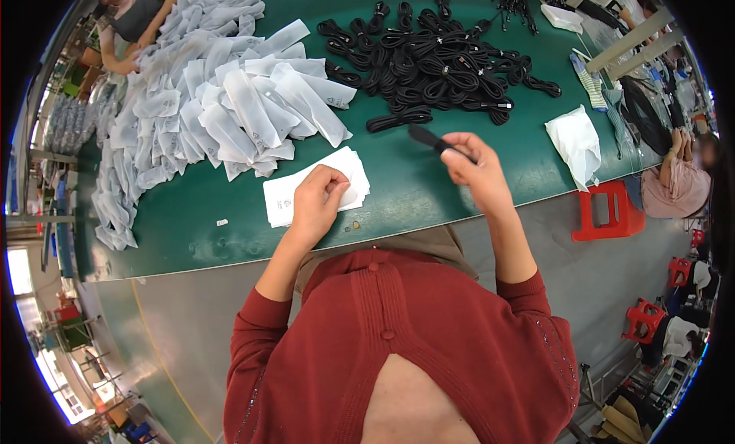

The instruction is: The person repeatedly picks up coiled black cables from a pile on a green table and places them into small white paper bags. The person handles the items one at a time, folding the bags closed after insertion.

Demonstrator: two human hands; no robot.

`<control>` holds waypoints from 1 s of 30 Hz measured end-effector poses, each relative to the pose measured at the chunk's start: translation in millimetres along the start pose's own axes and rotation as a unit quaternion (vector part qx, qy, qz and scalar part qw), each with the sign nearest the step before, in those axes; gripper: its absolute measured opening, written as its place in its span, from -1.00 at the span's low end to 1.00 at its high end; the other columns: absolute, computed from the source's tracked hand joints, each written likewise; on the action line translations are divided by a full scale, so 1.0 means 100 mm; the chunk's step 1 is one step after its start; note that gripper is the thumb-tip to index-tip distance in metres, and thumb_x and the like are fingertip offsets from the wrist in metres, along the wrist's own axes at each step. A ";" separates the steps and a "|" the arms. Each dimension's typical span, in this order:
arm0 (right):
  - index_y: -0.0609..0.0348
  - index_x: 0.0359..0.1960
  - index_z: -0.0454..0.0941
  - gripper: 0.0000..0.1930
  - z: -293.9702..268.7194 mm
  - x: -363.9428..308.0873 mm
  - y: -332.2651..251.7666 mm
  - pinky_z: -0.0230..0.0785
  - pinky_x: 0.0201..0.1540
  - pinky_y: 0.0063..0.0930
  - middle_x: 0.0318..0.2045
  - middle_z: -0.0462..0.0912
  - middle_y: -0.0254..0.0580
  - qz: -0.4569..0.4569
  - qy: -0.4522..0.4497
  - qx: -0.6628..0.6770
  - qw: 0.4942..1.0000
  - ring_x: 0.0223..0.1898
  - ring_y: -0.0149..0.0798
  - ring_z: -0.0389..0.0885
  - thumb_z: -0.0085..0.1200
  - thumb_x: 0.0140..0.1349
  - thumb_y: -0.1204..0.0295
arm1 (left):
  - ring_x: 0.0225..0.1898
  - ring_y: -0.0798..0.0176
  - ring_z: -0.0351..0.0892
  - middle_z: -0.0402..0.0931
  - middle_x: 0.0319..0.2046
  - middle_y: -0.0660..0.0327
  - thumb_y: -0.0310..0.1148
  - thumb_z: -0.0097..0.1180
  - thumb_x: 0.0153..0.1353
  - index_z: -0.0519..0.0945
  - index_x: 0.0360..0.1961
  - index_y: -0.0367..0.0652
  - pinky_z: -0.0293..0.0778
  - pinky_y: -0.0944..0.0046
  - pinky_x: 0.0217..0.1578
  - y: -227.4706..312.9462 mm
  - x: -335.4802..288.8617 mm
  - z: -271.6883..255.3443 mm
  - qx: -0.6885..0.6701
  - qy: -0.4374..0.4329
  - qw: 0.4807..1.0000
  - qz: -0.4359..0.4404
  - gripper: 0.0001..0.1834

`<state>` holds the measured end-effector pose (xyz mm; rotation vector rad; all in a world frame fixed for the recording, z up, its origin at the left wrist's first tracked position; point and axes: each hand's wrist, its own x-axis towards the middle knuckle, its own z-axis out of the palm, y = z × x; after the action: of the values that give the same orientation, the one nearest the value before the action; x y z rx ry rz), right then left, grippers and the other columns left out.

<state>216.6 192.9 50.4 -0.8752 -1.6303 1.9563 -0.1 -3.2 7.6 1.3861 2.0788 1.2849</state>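
Note:
My right hand (476, 172) is raised above the table's front part, its fingers closed around one end of a bundled black cable (426, 137). The bundle points up and left, slightly blurred, below the cable pile. My left hand (317, 203) rests over a small stack of flat white plastic bags (282, 190) near the front edge. Its thumb and forefinger press together over the stack; whether they pinch the top bag is hidden. Beyond, a big pile of black cables (436, 61) lies coiled. To the left spreads a large heap of filled whitish bags (245, 111).
The green table (406, 203) ends just in front of my body. A crumpled white bag (576, 145) lies at its right edge, above a red stool (609, 214). Another person's arm (126, 57) reaches the heap at the far left. A person sits at the right.

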 end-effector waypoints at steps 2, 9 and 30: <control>0.32 0.01 0.47 -0.63 0.16 -0.08 0.04 0.21 -0.43 -0.71 -0.38 0.55 -0.41 0.009 -0.035 0.011 0.999 -0.47 -0.61 0.36 0.23 0.23 0.41 | -0.45 0.36 0.40 0.47 -0.44 0.22 -0.58 0.23 0.17 0.54 -0.36 -0.29 0.37 0.38 -0.34 0.00 0.01 0.00 -0.019 0.006 1.000 -0.015 -0.92; 0.41 -0.09 0.49 -0.75 0.51 -0.06 0.23 0.09 -0.56 -0.69 -0.51 0.46 -0.38 0.086 -0.093 0.094 0.988 -0.56 -0.59 0.29 0.11 0.29 0.46 | -0.40 0.41 0.35 0.47 -0.37 0.26 -0.57 0.19 0.21 0.52 -0.32 -0.30 0.35 0.42 -0.32 -0.01 -0.01 -0.01 -0.063 0.010 0.998 -0.013 -0.92; 0.19 0.00 0.56 -0.65 0.80 -0.05 0.16 0.46 -0.30 -0.54 -0.01 0.43 -0.12 -0.335 -0.100 -0.123 0.929 -0.25 -0.33 0.52 0.21 0.15 0.63 | -0.19 0.29 0.46 0.52 -0.27 0.28 -0.52 0.18 0.21 0.53 -0.28 -0.23 0.36 0.29 -0.24 0.28 0.26 -0.20 -0.177 0.026 0.980 0.089 -0.91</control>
<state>163.9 131.0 43.5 -0.1377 -1.9809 1.4075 -10.8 12.2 46.3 1.4075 1.6779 1.6819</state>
